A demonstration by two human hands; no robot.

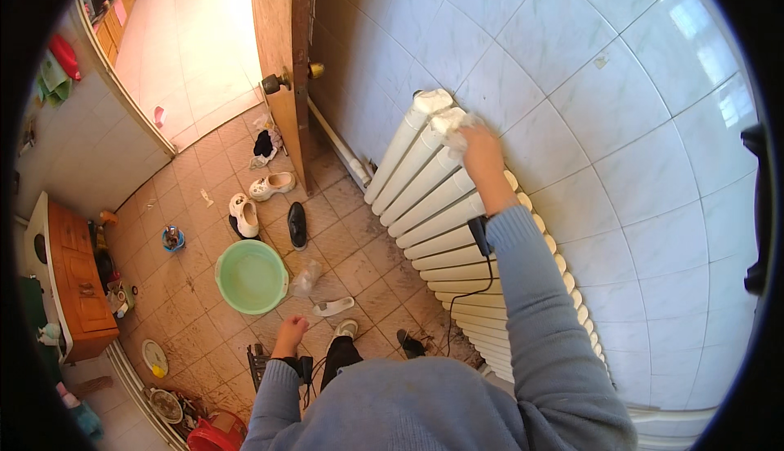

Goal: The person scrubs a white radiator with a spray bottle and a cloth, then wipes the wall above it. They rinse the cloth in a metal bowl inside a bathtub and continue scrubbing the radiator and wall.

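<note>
My right hand point(482, 150) reaches out to the top end of a cream column radiator point(407, 172) on the tiled wall. It grips a crumpled, translucent plastic bag or film point(456, 139), blurred, against the radiator's top. My left hand point(292, 330) hangs low over the floor with its fingers loosely curled; nothing shows in it. Near it on the floor lie a white insole point(334, 307), a clear plastic bag point(305, 278) and a green plastic basin point(251, 276). A black device with a cable sits at each wrist.
A black shoe point(297, 226) and white clogs point(272, 186) stand beyond the basin. An open wooden door point(278, 28) is ahead, beside the radiator. Left are a small blue container point(173, 238), a wooden cabinet point(79, 273) and a red plastic container point(217, 431). Dirt marks the floor tiles.
</note>
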